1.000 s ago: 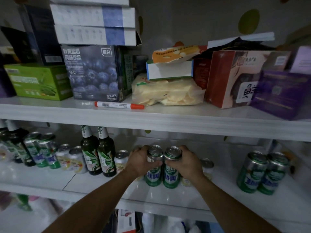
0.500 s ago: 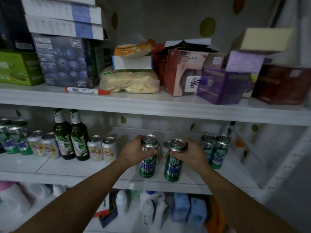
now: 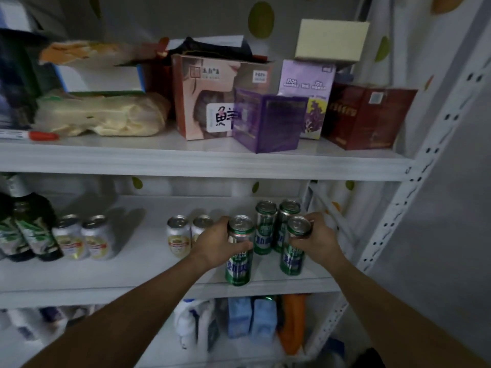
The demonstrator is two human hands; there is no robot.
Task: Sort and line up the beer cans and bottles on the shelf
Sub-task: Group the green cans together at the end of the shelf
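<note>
While both hands are gripping tall green beer cans, sorting is looking partway done.
Left hand point(image 3: 218, 247) fingers are clamping one green can point(image 3: 239, 251), right hand point(image 3: 317, 239) fingers another green can point(image 3: 293, 248); just beyond the fingertips two matching green cans point(image 3: 265, 227) are standing, while pale cans point(image 3: 178, 236) are sitting unsorted.

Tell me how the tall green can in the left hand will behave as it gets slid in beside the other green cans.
The green can is tall and narrow, so a push near its top, where the left hand grips, would probably tip it. Its smooth metal wall looks fairly slippery. Lying down it would likely roll off the shelf.
</note>
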